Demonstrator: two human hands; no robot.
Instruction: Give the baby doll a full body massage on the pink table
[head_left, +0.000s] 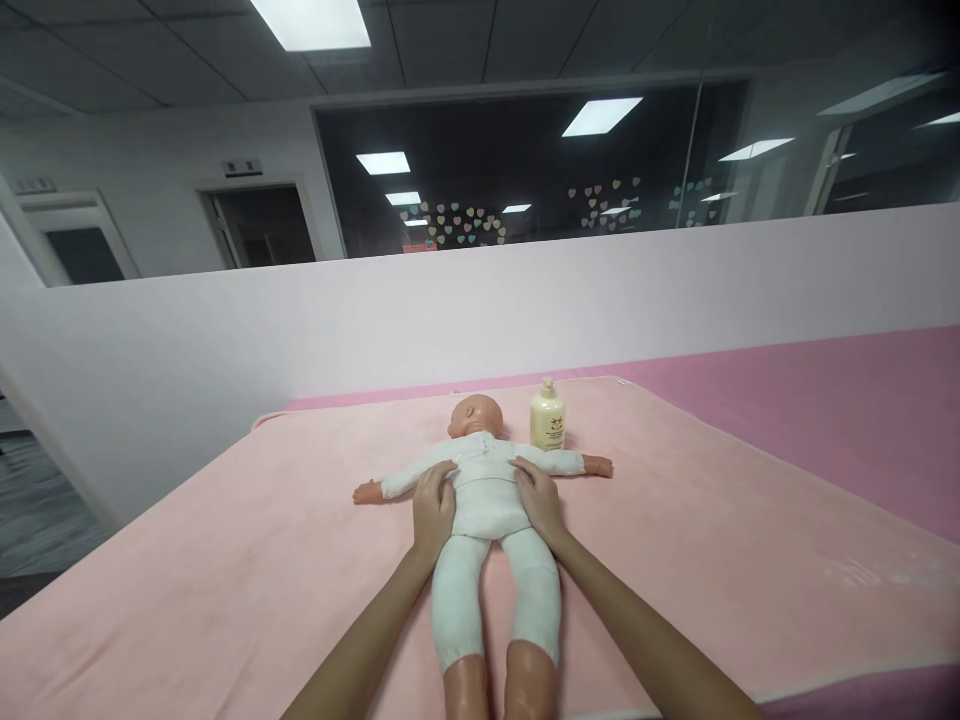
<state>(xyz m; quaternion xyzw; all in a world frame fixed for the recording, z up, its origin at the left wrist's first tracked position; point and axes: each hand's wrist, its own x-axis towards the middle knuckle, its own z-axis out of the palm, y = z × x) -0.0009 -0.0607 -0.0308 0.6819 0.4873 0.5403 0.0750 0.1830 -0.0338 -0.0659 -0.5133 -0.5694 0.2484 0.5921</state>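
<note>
A baby doll (491, 505) in a white cloth suit lies on its back on a pink blanket (300, 560), arms spread wide. Its bare head is turned to the left, and its bare lower legs point toward me. My left hand (435, 505) rests along the left side of the doll's torso, fingers stretched toward the armpit. Against the opposite side lies my right hand (541, 500), its fingertips on the edge of the chest. Both hands touch the white cloth; the parts of the fingers beneath the torso's edges are hidden.
A pale yellow pump bottle (547, 420) stands beyond the doll's right-hand arm, close to its head. Pink padding (825, 400) shows past the blanket on the right. A low white wall (450, 320) with dark glass above it closes off the back.
</note>
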